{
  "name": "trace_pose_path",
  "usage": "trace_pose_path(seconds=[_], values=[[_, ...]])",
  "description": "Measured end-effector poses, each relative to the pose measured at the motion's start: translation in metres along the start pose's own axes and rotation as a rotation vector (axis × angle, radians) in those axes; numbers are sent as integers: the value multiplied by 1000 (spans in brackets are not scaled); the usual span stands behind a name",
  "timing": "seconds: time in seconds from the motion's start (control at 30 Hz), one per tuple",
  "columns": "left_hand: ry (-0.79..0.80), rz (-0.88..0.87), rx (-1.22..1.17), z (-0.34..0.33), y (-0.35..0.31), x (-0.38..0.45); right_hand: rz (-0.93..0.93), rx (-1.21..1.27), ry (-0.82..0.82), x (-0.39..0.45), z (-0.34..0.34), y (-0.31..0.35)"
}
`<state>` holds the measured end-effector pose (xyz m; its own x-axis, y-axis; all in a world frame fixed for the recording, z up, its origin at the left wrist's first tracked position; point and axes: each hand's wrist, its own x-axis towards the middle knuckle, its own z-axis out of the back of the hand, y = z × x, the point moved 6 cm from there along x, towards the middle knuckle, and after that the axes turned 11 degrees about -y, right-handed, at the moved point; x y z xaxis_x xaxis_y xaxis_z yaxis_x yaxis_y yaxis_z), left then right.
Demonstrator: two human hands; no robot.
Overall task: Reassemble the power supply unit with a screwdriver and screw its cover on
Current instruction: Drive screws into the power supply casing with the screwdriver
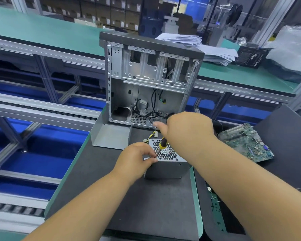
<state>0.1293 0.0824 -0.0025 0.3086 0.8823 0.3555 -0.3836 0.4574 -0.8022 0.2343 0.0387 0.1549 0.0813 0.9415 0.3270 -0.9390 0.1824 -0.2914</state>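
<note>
A grey metal power supply unit (pixel 169 166) with a honeycomb fan grille on top lies on the dark mat in front of me. My right hand (pixel 186 131) grips the handle of a black and yellow screwdriver (pixel 162 144), which slants down with its shaft reaching the unit's near left top corner. My left hand (pixel 137 158) holds that corner, fingers curled around the edge beside the screwdriver tip. The screw itself is hidden by my fingers. Yellow and black wires (pixel 153 134) trail from the unit's far side.
An open, upright computer case (pixel 149 80) stands just behind the unit, with a bent grey metal panel (pixel 109 136) at its left foot. A green motherboard (pixel 247 142) lies to the right. Paper stacks (pixel 207 47) sit on the far bench; a roller conveyor (pixel 24 108) runs left.
</note>
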Motion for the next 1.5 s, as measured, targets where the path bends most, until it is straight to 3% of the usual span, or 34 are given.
trace_pose_path(seconds=[0.13,0.23,0.43,0.53,0.7,0.77,0.9,1.03,1.13,1.2,1.3,1.37,1.5], values=[[-25,17,29,0,0,0,203,395,91,-12,-2,5],[-28,36,21,0,1,0,332,363,59,-14,0,10],[-19,-17,26,-1,-1,-3,46,-17,25,-4,0,-5],[-39,7,22,-1,0,-2,-69,-27,54,-1,-4,-12],[-50,56,-1,-3,5,-2,222,389,91,-13,-6,3],[-58,64,-14,-4,6,-2,339,411,95,-19,-9,7],[-47,44,15,-3,4,-1,283,366,29,-14,-10,1],[-33,-20,45,-4,1,-4,38,114,-46,-12,-13,-7],[-67,-20,45,-4,0,-4,-88,76,-78,-11,-10,-11],[-86,-9,44,-3,2,-4,-54,189,-60,-11,-11,-11],[-92,13,31,-2,3,-3,184,458,19,-17,-4,-1],[-91,15,24,-3,3,-2,318,439,55,-18,-2,5],[-79,9,14,-3,1,-4,207,244,-13,-12,-2,-1]])
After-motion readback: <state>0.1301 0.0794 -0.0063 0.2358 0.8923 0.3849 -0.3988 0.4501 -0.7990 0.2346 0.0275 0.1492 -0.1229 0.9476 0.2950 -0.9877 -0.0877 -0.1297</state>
